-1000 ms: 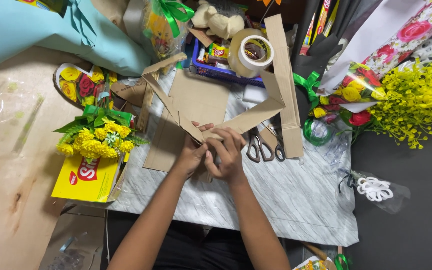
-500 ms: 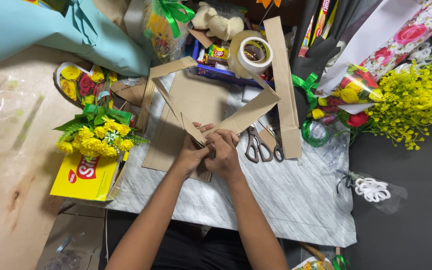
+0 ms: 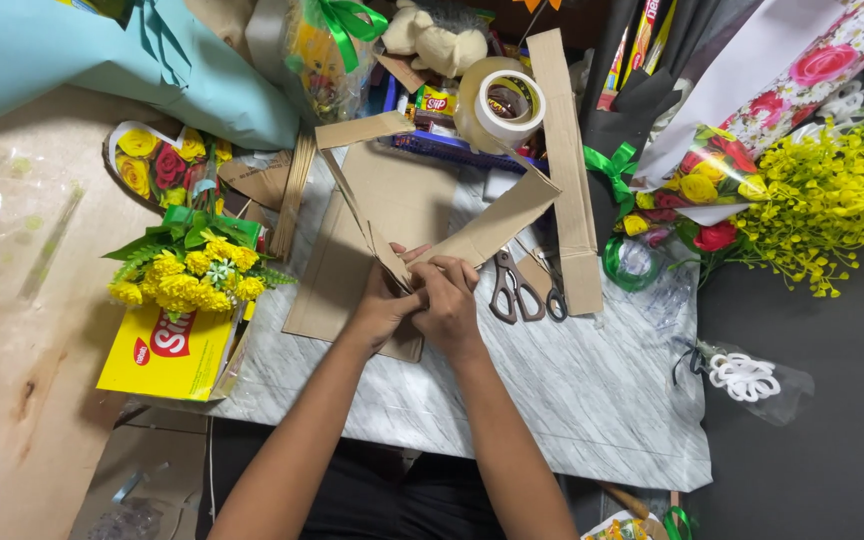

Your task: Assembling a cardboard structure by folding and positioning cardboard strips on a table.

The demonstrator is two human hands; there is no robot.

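**Two hands pinching the corner of a folded cardboard strip frame**

A long cardboard strip (image 3: 492, 225), bent into an angular, open-topped frame, stands on edge near the middle of the marble-patterned desk (image 3: 572, 400). Its lowest corner meets at the hands, and its two arms rise away towards the far edge of the desk. The left hand (image 3: 384, 305) and the right hand (image 3: 449, 300) close together over that corner. The fingers of both are curled and pressed together, pinching the cardboard where two lengths meet, a grip that keeps the joint closed and the frame upright. Under the frame lies a flat cardboard sheet (image 3: 337, 290), which gives the work a level base.

Just to the right of the hands a pair of scissors (image 3: 508, 287) lies on the desk, handles towards the person, within easy reach. A spare cardboard strip (image 3: 570, 180) lies lengthwise beyond them. A roll of clear packing tape (image 3: 500, 103) rests against the far end of the frame. To the left, a bunch of yellow artificial flowers (image 3: 192, 272) sits on a yellow box (image 3: 167, 350) at the edge of the desk. To the right, yellow flower sprays (image 3: 832, 190) and a green ribbon (image 3: 612, 165) lie well apart from the work.
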